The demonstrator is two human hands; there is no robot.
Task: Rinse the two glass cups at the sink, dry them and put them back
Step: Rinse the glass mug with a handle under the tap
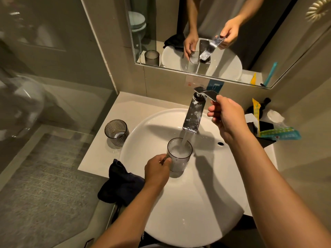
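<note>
My left hand (pixel 157 168) grips the handle of a glass cup (pixel 179 155) held upright over the white sink (pixel 197 203). Water runs from the chrome tap (pixel 193 115) straight into this cup, which is full of foamy water. My right hand (pixel 224 115) pinches the tap lever (pixel 207 93) at the back of the basin. A second ribbed glass cup (pixel 116 132) stands upright on the counter to the left of the sink, apart from both hands.
A dark cloth (pixel 120 183) lies bunched on the counter's front left edge. Packets and a black tray (pixel 265 127) crowd the right side. A mirror (pixel 197 33) hangs behind the tap. A glass shower partition (pixel 44 86) stands at the left.
</note>
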